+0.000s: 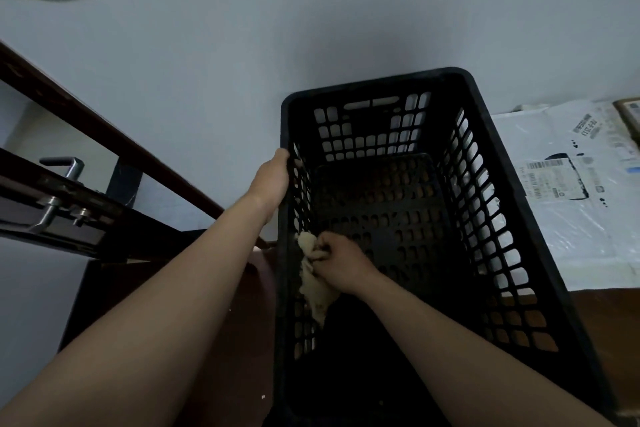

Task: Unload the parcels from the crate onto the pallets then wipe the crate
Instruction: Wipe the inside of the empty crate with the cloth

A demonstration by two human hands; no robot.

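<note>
Gripping the black crate's (519, 204) left rim with my left hand (272, 178), my right hand (341, 265) clutches a pale cloth (313, 282) against its left inner wall.

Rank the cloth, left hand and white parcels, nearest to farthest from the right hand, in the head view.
1. Cloth, gripped in the right hand.
2. Left hand, on the crate left rim.
3. White parcels, right of the crate.
</note>
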